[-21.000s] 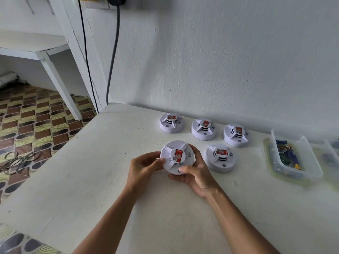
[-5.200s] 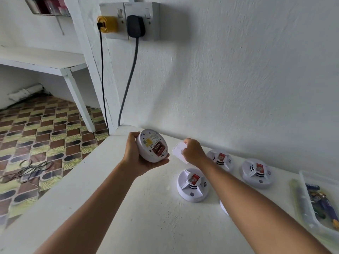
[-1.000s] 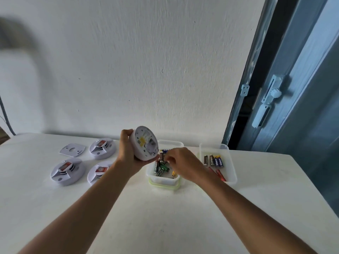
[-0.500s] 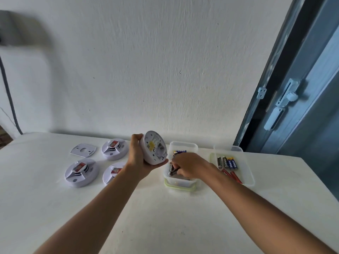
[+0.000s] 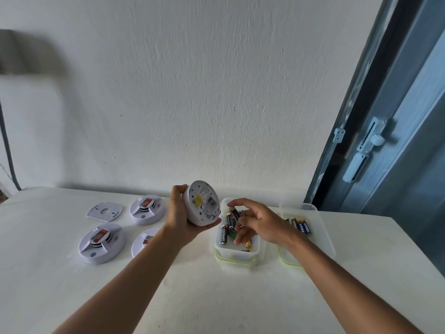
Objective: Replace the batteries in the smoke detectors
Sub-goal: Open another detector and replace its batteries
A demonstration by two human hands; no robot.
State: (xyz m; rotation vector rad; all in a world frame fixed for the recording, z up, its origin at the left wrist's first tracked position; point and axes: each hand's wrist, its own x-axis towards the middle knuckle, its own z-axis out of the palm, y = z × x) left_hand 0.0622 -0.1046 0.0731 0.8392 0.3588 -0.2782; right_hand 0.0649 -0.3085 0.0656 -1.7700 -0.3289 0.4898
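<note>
Left hand (image 5: 179, 219) grips smoke detector (image 5: 203, 206), back side showing, raised just left of battery container (image 5: 237, 254) on tabletop (image 5: 216, 297). Right hand (image 5: 260, 224) above container, fingers pinching battery (image 5: 234, 213). Three detectors left of container.

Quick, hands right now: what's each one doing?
Left hand: grips the opened smoke detector, back side facing the camera.
Right hand: over the near battery tub, seems to pinch a battery.
</note>
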